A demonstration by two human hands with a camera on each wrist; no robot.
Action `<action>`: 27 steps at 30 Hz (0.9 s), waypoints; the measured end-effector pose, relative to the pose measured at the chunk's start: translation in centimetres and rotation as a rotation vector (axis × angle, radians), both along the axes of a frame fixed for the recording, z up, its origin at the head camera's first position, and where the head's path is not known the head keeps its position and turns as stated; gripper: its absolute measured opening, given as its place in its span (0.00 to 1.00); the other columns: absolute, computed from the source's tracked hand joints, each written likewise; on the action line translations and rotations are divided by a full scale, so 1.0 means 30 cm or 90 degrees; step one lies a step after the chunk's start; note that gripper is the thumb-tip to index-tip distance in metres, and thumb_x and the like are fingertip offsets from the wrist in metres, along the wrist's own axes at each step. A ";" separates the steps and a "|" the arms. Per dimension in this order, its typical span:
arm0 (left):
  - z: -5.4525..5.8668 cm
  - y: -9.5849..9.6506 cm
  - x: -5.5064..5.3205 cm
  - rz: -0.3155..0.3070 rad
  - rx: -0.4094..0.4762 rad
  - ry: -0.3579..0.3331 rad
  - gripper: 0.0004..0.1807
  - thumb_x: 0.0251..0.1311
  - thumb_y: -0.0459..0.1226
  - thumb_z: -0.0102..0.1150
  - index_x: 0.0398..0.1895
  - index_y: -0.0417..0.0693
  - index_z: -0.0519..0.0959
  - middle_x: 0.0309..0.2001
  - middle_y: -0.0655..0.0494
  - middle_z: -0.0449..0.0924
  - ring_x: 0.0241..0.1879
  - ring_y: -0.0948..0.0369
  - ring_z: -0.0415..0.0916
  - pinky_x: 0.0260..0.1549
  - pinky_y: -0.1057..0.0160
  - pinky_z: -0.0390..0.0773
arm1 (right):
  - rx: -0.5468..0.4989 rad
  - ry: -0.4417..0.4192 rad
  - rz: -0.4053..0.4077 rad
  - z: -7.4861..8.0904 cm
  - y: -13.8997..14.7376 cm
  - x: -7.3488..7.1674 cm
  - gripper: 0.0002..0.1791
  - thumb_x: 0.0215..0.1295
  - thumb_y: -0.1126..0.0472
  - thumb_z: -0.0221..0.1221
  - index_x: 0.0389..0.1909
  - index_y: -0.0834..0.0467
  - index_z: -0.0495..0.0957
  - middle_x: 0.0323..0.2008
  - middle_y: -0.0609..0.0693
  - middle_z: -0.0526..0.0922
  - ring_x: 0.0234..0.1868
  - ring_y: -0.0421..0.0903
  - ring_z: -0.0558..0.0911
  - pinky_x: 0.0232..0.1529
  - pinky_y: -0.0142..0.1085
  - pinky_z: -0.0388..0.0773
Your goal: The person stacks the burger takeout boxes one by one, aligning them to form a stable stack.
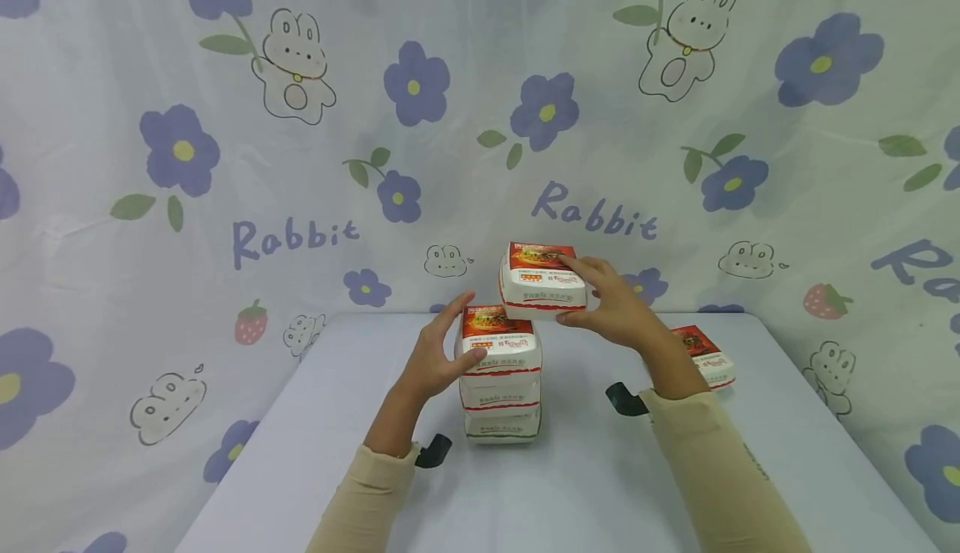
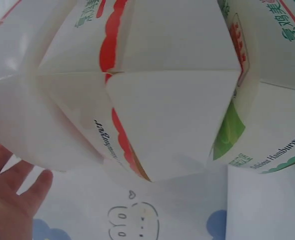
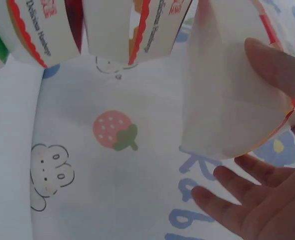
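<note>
Right fingers (image 1: 583,269), burger box (image 1: 542,290) between, stack (image 1: 501,390) below

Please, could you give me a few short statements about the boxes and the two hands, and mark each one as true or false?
1. The right hand holds a box. True.
2. The stack is made of five boxes. False: it has three.
3. The bottom box of the stack has a green trim. True.
4. The left hand is at the stack's right side. False: it is at the left side.
5. Another box lies on the table, to the right of the stack. True.
6. The held box rests on the table. False: it is raised above it.
</note>
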State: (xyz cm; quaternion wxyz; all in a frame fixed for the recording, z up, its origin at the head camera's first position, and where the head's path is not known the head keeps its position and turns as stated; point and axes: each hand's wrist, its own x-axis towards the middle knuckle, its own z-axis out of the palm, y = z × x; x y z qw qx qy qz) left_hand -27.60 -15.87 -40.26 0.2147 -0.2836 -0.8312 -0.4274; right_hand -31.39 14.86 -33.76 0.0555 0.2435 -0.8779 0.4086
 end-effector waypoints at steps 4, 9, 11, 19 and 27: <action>0.009 0.002 -0.003 0.001 -0.002 0.009 0.44 0.56 0.59 0.59 0.75 0.60 0.58 0.71 0.58 0.62 0.70 0.57 0.58 0.62 0.36 0.59 | -0.019 0.013 0.031 -0.002 -0.023 0.005 0.53 0.50 0.50 0.74 0.74 0.33 0.54 0.72 0.49 0.56 0.69 0.57 0.61 0.62 0.56 0.66; 0.020 0.005 -0.009 0.014 -0.011 0.024 0.44 0.57 0.58 0.59 0.75 0.54 0.58 0.71 0.53 0.62 0.70 0.57 0.58 0.63 0.38 0.59 | -0.023 0.006 0.040 0.002 -0.047 0.014 0.53 0.50 0.49 0.74 0.74 0.31 0.54 0.73 0.49 0.54 0.70 0.57 0.60 0.63 0.56 0.66; 0.024 0.006 -0.010 0.021 -0.008 0.022 0.44 0.58 0.57 0.59 0.75 0.54 0.57 0.72 0.52 0.61 0.70 0.56 0.58 0.64 0.38 0.59 | -0.026 -0.001 0.042 0.003 -0.055 0.018 0.53 0.50 0.49 0.74 0.74 0.30 0.54 0.73 0.48 0.54 0.69 0.58 0.60 0.62 0.57 0.66; 0.030 0.007 -0.006 0.031 -0.006 -0.005 0.45 0.57 0.56 0.61 0.77 0.60 0.54 0.73 0.63 0.57 0.71 0.58 0.54 0.64 0.38 0.58 | -0.038 -0.004 0.062 0.001 -0.072 0.028 0.53 0.49 0.51 0.75 0.73 0.30 0.55 0.72 0.45 0.55 0.68 0.60 0.62 0.59 0.60 0.68; 0.039 0.013 -0.010 0.030 0.004 0.014 0.45 0.57 0.56 0.60 0.77 0.68 0.51 0.73 0.65 0.57 0.70 0.56 0.58 0.61 0.35 0.61 | -0.031 0.014 0.075 0.012 -0.089 0.045 0.53 0.49 0.52 0.75 0.73 0.30 0.56 0.72 0.45 0.55 0.69 0.59 0.60 0.58 0.64 0.67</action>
